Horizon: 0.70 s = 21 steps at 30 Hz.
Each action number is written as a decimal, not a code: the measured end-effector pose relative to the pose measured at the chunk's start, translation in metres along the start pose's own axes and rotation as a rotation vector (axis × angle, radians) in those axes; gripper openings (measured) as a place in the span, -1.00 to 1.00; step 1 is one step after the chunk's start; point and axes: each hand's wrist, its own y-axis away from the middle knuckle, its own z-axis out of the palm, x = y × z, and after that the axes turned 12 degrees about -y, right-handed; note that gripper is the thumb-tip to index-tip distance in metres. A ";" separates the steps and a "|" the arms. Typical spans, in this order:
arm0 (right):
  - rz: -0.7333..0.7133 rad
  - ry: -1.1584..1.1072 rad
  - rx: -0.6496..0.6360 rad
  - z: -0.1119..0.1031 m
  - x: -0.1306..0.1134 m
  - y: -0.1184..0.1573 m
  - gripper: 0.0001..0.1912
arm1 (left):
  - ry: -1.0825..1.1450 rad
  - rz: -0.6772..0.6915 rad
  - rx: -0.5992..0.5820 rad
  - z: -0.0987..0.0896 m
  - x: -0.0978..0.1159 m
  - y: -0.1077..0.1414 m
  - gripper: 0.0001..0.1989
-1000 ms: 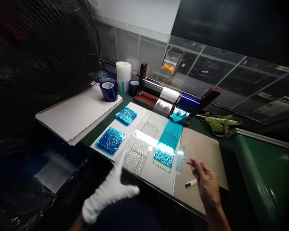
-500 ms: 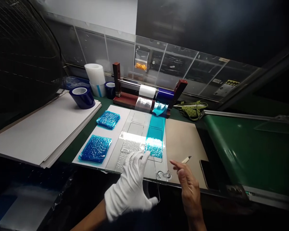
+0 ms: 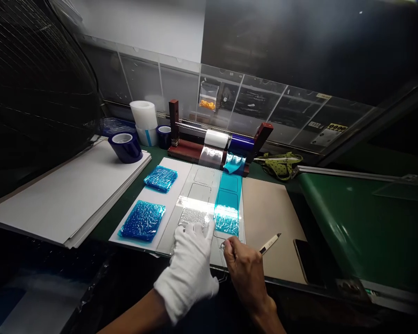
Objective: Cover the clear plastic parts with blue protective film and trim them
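Note:
My left hand (image 3: 191,264), in a white glove, reaches across a thin clear panel (image 3: 224,276), with its fingers and thumb at the panel's edges. Below the panel lies a sheet with outlined rectangles (image 3: 202,190), partly covered by a clear film strip and a teal film strip (image 3: 229,197). My bare right hand (image 3: 245,269) is closed beside the panel's right edge. At its fingertips shows a small clear curled piece (image 3: 223,247), mostly hidden by the fingers. Two stacks of blue film-covered pieces, a near one (image 3: 142,221) and a far one (image 3: 160,178), rest on white paper to the left.
A wooden stand (image 3: 195,157) at the back holds a clear film roll (image 3: 216,138) and a blue film roll (image 3: 243,143). A cutter pen (image 3: 271,243) and a phone (image 3: 307,261) lie at right. Another blue roll (image 3: 126,148) sits on stacked white sheets (image 3: 62,195).
My right hand has moved left and closed where the clear curled piece lay. My left hand has kept its hold on the panel. The view has tilted slightly upward.

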 end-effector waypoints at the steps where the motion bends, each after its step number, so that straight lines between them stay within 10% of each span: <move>1: -0.036 0.064 0.003 0.003 -0.001 -0.001 -0.64 | 0.013 0.002 0.023 0.004 0.000 0.000 -0.27; 7: 0.006 0.030 0.046 0.005 0.001 -0.001 -0.63 | 0.339 0.009 0.124 0.011 0.008 -0.001 -0.44; 16: 0.433 -1.058 -0.133 -0.022 0.006 -0.013 -0.53 | 0.033 0.365 -0.004 0.015 -0.021 -0.004 0.08; 21: 0.340 -0.726 -0.064 -0.028 0.005 -0.017 -0.55 | -0.426 0.444 0.073 0.024 -0.009 -0.007 0.13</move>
